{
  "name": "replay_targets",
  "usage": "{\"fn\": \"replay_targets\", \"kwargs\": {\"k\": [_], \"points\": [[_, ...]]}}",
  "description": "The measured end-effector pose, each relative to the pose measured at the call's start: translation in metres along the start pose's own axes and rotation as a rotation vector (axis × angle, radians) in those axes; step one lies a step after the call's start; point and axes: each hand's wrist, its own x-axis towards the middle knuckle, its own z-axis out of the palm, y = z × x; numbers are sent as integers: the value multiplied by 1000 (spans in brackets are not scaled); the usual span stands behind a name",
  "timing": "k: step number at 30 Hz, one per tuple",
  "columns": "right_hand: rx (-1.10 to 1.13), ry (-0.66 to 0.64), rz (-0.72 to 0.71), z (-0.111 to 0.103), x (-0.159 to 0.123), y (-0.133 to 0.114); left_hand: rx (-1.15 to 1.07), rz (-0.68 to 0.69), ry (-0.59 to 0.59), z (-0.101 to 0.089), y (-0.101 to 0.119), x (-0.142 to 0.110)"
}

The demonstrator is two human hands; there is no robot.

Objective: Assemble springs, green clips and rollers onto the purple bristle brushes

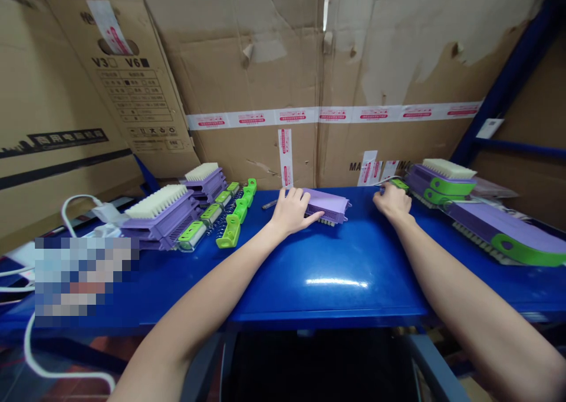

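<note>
My left hand (290,211) grips a purple brush body (329,204) near the middle of the table, fingers over its left end and thumb along the front side. Pale bristles show underneath it. A thin dark tool (269,204) lies just left of that hand. Toward the back right, my right hand (393,201) is closed, its fingers curled; what they hold is hidden. Directly behind it a green part (400,184) peeks out. Right of this hand sit purple brushes with green end pieces, one stack (448,181) and one longer brush (504,222).
At left, purple brush blocks (161,213) stand bristles up, beside green-topped clear modules (192,234), small springs (219,219) and green end caps (230,231). A white cable (30,343) hangs over the left front edge. Cardboard (247,66) walls the back; a blue post (499,78) rises at right.
</note>
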Motion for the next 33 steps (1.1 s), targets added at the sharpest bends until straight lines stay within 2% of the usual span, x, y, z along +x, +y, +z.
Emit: {"fn": "replay_targets", "kwargs": {"k": [3,7,10,14,17,22,33], "points": [[67,49,30,-3,0,-4,14,-35,-10,0,-1,0],[95,68,-22,-1,1,-4,20,-80,-16,-2,-1,-1],[79,57,-59,2,2,-1,32,-111,-26,-2,-1,-1],[-4,137,-112,6,6,9,66,-135,-44,0,-1,-1],[-17,166,-78,11,13,20,88,-147,-46,1,-2,-1],[0,111,28,19,22,30,94,-144,-39,1,-3,-1],[-18,115,39,20,26,30,76,-153,-49,0,-2,-1]]}}
